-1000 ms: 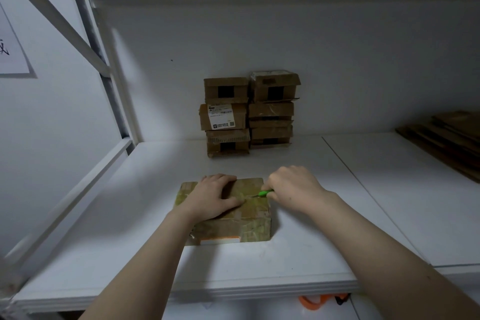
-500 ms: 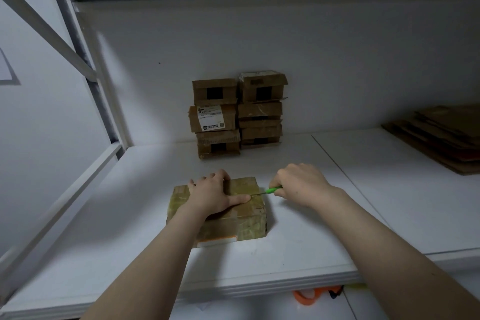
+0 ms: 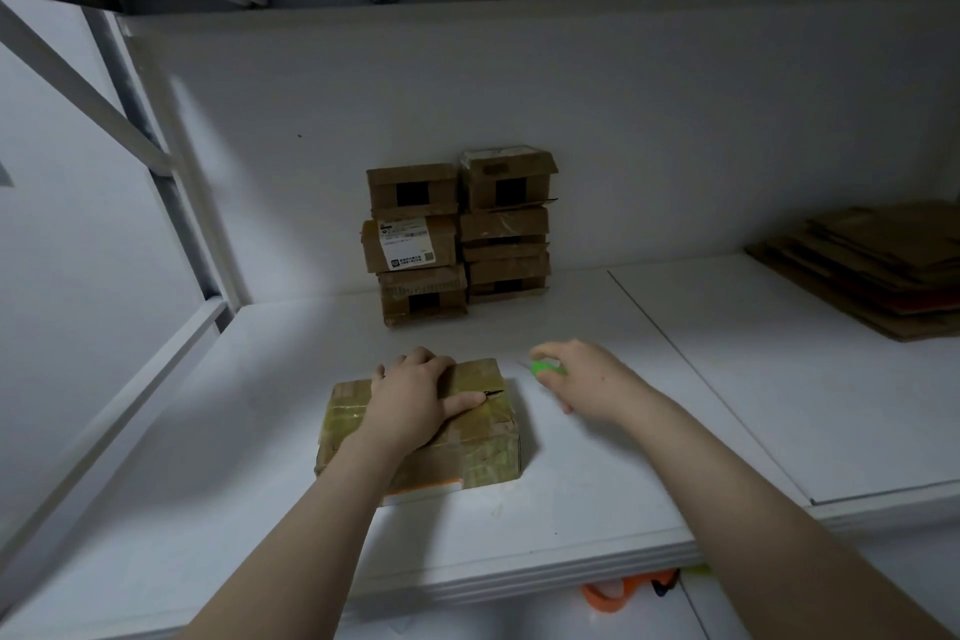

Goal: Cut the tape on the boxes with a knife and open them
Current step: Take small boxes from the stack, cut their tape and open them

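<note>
Item 1: one box (image 3: 483,437) lies on the shelf (image 3: 249,457), near the front edge and left of centre. The left hand (image 3: 415,400) rests flat on top of it, covering the left and middle of the lid.

Item 2: the right hand (image 3: 587,379) is just right of the box, above the shelf and apart from the box. The knife (image 3: 545,369) sits in its grip.

Item 3: behind the box, two stacks of boxes (image 3: 452,237) stand side by side, touching, against the back wall (image 3: 675,146).

Item 4: a pile of flattened cardboard (image 3: 872,270) lies on the adjoining shelf panel at far right, well apart from the rest.
</note>
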